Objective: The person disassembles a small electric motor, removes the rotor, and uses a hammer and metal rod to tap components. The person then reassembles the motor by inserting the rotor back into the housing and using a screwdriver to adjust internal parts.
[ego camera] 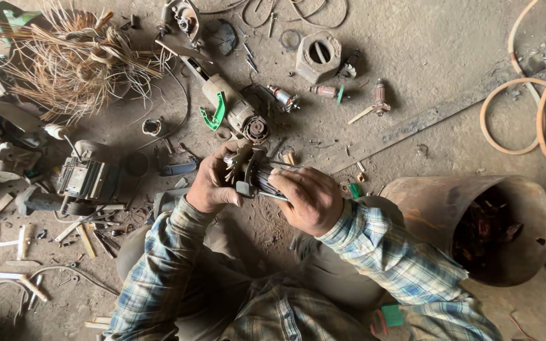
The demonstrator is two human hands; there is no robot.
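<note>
Head view shows my left hand (208,184) and right hand (308,201) both closed around a motor armature (255,173), held above the dusty floor (424,50) in front of my knees, just below the stripped grinder body (235,107). I judge it best to steady the fan end with the left, keeping fingers off the windings.

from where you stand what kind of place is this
Likely a floor-level power-tool repair workshop: both hands hold a motor armature, a green-trimmed angle grinder lies taken apart on the dusty floor, and a heap of stripped copper winding wire sits nearby.
</note>
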